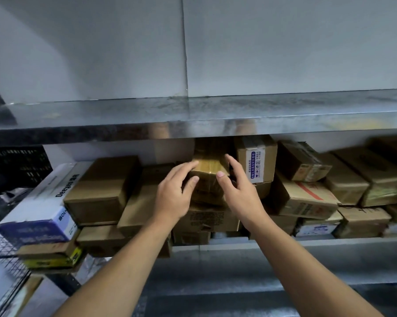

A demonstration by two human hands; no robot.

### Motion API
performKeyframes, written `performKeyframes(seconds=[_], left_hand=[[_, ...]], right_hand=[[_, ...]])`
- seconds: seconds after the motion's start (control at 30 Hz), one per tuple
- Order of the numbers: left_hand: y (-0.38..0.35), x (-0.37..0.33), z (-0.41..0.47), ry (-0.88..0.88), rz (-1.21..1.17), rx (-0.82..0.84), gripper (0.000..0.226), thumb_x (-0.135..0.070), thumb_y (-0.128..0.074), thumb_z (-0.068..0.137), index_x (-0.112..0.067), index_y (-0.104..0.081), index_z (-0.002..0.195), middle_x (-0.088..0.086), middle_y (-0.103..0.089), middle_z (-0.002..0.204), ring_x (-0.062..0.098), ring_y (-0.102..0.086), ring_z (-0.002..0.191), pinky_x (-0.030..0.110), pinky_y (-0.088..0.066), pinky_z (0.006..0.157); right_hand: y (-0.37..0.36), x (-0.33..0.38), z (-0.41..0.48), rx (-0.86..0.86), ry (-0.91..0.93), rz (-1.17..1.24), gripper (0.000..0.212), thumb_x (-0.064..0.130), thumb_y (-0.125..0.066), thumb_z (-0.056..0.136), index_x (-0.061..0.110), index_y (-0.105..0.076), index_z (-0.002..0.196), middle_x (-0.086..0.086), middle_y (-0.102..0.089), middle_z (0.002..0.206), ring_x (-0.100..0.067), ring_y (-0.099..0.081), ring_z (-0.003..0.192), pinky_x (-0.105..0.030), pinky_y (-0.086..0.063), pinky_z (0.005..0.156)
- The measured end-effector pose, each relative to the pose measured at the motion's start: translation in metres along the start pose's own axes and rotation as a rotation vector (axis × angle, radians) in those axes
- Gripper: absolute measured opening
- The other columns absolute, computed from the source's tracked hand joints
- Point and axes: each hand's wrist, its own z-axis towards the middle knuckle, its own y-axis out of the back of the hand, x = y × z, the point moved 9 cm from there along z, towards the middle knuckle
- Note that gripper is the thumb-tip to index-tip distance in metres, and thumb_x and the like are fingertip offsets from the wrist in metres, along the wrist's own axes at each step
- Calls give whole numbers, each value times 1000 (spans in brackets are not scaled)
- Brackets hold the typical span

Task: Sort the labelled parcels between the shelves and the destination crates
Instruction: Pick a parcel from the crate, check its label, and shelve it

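Left hand [175,194]: reaches in from the lower left with the back of the hand up. Its fingers curve over the top left edge of the small taped parcel [210,177] and the thumb presses the front face, so it pinches that corner.
Right hand [239,191]: comes in from the lower right. The fingers are straight and slightly spread along the parcel's right side, and the thumb tip touches the top front edge. It rests against the parcel without curling round it.
Forearms: both are bare and stretched forward, converging on the parcel from the bottom of the view.
Small taped parcel: a compact brown cardboard box wrapped in glossy clear tape that catches the light on top. Any label on it is too blurred to read.
Parcel's place: on the middle shelf [284,242], on top of a stack, resting on a larger printed carton [206,219], just under the upper shelf [193,115].
To the right: an upright box with a blue-and-white label [255,162] stands just beside the right hand. Beyond it is a box with a red stripe [305,197] and more brown parcels piled to the edge of the view.
To the left: a plain brown box [103,188] lies tilted, next to a white-and-blue carton marked Deeyeo [39,202]. A yellow-and-black box [53,258] sits below them.
Far left: a black crate [21,163] behind, and wire mesh [0,250] lower down.
Upper shelf: dull galvanised metal, bare where it shows, with a grey wall behind.
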Motion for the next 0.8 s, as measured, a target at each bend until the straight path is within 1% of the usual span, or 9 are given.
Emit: performKeyframes(seconds=[0.13,0.27,0.37,0.47,0.53,0.6,0.67,0.73,0.8], left_hand=[[4,-11,-13,-17,-123,-55,33,-24,-60,94,-27,-63,127,-14,-58,128,-8,-49,120,6,-35,100],[8,4,-25,235,-486,-156,31,-37,-52,97,-46,-57,126,-12,-58,135,4,-53,126,27,-45,102],[15,14,-34,357,-452,-229,35,-26,-54,100,-46,-51,129,-15,-50,139,3,-51,127,28,-45,104],[8,18,-41,449,-484,-158,43,-36,-55,98,-42,-46,139,-17,-44,139,3,-45,128,30,-42,105],[-1,19,-46,530,-686,-92,50,-49,-61,91,-48,-44,137,-12,-46,144,6,-48,127,35,-43,105],[-12,21,-50,615,-892,-21,51,-53,-67,82,-55,-49,129,-5,-51,143,18,-54,126,45,-47,104],[-14,21,-53,643,-943,3,47,-45,-69,84,-56,-51,125,-1,-54,140,24,-57,124,50,-51,100],[-5,23,-55,617,-893,-53,46,-39,-70,84,-60,-51,120,-5,-54,138,22,-57,124,50,-51,99],[2,21,-57,571,-807,-72,53,-37,-71,84,-59,-47,126,-9,-54,137,17,-55,125,49,-49,102]], right_hand=[[-10,0,-4,13,-15,11,48,49,-50,102,43,-37,149,4,-51,142,-11,-54,122,-35,-52,100],[-11,1,-10,-17,-42,174,43,46,-53,102,47,-44,143,13,-55,135,-10,-58,120,-43,-56,99],[-13,3,-19,-24,-49,323,35,45,-56,100,55,-50,134,25,-57,128,-9,-59,121,-45,-54,101],[-15,5,-28,-29,-42,469,36,44,-57,98,54,-53,133,25,-58,128,-12,-61,123,-48,-54,101],[-17,4,-34,-23,-62,552,34,38,-55,101,51,-55,133,19,-59,129,-13,-63,120,-50,-55,100],[-21,1,-40,7,-112,612,33,29,-52,105,46,-57,133,13,-58,130,-13,-65,116,-50,-56,99],[-17,2,-43,5,-121,524,33,25,-50,105,43,-58,132,11,-55,134,-13,-63,117,-46,-57,98],[-5,0,-43,-43,-123,333,31,27,-52,104,43,-60,129,11,-50,141,-9,-55,124,-42,-55,101],[2,0,-42,-60,-140,277,28,34,-55,102,39,-60,130,10,-54,138,-8,-56,123,-40,-55,101]])
